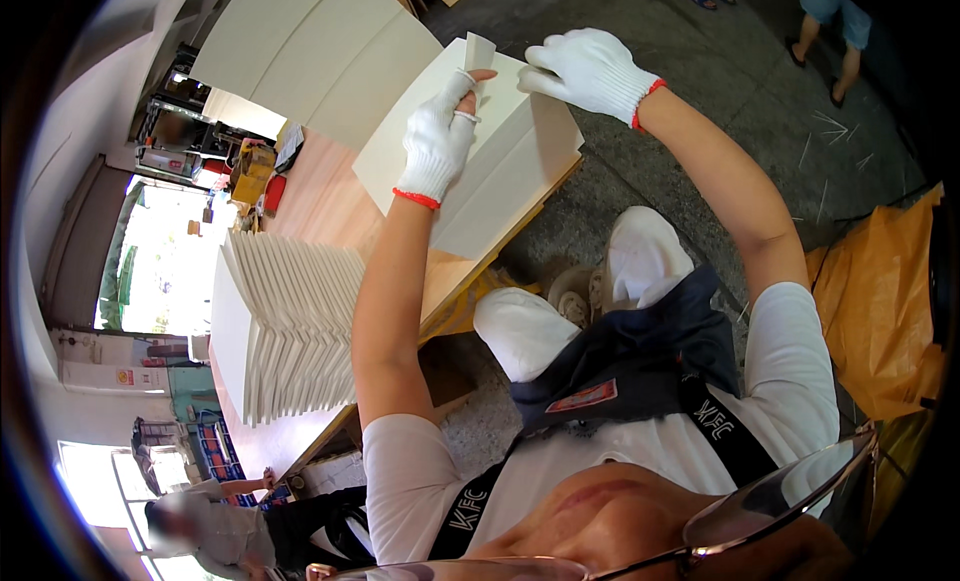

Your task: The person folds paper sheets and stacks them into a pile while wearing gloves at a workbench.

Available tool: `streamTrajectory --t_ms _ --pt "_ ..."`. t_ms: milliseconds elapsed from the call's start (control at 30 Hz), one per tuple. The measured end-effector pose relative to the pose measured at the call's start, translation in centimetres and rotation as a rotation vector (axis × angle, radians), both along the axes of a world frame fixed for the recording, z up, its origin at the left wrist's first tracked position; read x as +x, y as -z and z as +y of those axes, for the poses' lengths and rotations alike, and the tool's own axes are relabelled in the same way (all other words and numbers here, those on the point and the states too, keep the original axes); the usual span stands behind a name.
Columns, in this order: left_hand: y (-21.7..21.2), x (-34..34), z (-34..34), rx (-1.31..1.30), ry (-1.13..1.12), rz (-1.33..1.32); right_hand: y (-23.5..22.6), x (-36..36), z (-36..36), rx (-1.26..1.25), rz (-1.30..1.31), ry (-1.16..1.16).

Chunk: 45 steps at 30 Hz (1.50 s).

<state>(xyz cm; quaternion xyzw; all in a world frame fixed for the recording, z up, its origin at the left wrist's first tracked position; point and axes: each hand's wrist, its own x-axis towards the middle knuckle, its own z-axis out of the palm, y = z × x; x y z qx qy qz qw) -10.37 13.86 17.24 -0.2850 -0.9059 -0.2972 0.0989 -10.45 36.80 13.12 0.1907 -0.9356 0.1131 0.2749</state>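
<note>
My left hand [440,136], in a white knit glove with a red cuff and two bare fingertips, rests on a stack of creased off-white cardboard sheets [480,186] at the table's edge. Its thumb and forefinger are apart. A narrow white flap [479,53] stands up beside the forefinger; whether it is attached to the sheet I cannot tell. My right hand [590,73], gloved alike, is at the far right edge of the stack. Its fingers are curled together in a pinch, and what is between them, if anything, is too small to make out.
More creased sheets [310,56] spread behind, and a tall pile of folded sheets [295,326] stands left on the wooden table [315,196]. An orange bag [880,301] hangs at the right. One person [220,526] stands lower left; other people's legs [835,26] show upper right.
</note>
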Motion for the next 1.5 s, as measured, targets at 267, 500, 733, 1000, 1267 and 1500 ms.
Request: streamTrajectory --t_ms 267,500,733,1000,1267,1500 --pt "-0.7 0.3 0.3 -0.099 -0.027 -0.064 -0.1 -1.1 -2.5 -0.741 -0.253 -0.084" --pt "0.2 -0.1 0.1 -0.065 -0.017 0.011 0.2 -0.6 -2.9 -0.942 -0.347 -0.097" --pt "-0.6 0.7 0.5 -0.141 0.000 0.020 -0.3 -0.3 -1.8 -0.796 -0.274 0.015" --pt "0.3 -0.1 0.5 -0.157 0.050 0.139 0.0 0.1 -0.6 -0.210 -0.299 0.074" --pt "0.1 -1.7 1.7 -0.344 -0.118 0.078 -0.9 -1.2 -0.4 -0.085 0.008 -0.055" --pt "0.2 -1.8 0.8 -0.067 -0.009 -0.047 -0.1 -1.7 -2.3 -0.638 -0.324 -0.050"
